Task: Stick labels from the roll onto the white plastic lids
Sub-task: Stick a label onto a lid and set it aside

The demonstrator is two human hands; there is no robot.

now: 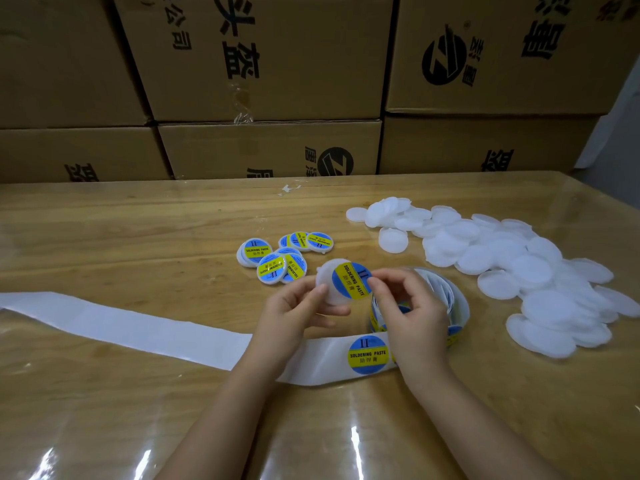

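- Grip report: left hand (298, 306) is clamped on one white lid (327, 284), with a finger on the rim at 9 o'clock and the thumb under the rim around 5. It's held up off the surface (138, 237).
- right hand (412, 306) has thumb and forefinger closed together on the 3 o'clock edge of a blue-and-yellow label (351, 280). The label lies over the lid's face but sits off toward 3, so bare white shows at 9. Can't tell how much of it is stuck down.
- Handling guess: the lid looks like thin, light plastic, stiff enough to hold by the rim, though it probably flexes if you squeeze. A rim grip keeps the face free, so that's where I'd hold it.
- The label is floppy and sticky, so touch the edge only. Lay it down from one side or it'll likely wrinkle or go on crooked.
- roll (450, 292) sits on the surface just behind the right hand, at 3 o'clock of the lid.
- backing strip (138, 323) runs from the roll under both forearms and off toward 9 o'clock, bare along that stretch. The next label (367, 355) waits on it at 6 o'clock of the lid.
- labelled lids (277, 265) are clustered close by at 11 o'clock.
- plain lids (502, 258) are heaped from 1 to 3 o'clock, overlapping, and they look slidey.
- cardboard boxes (259, 64) are stacked at 12 behind everything.
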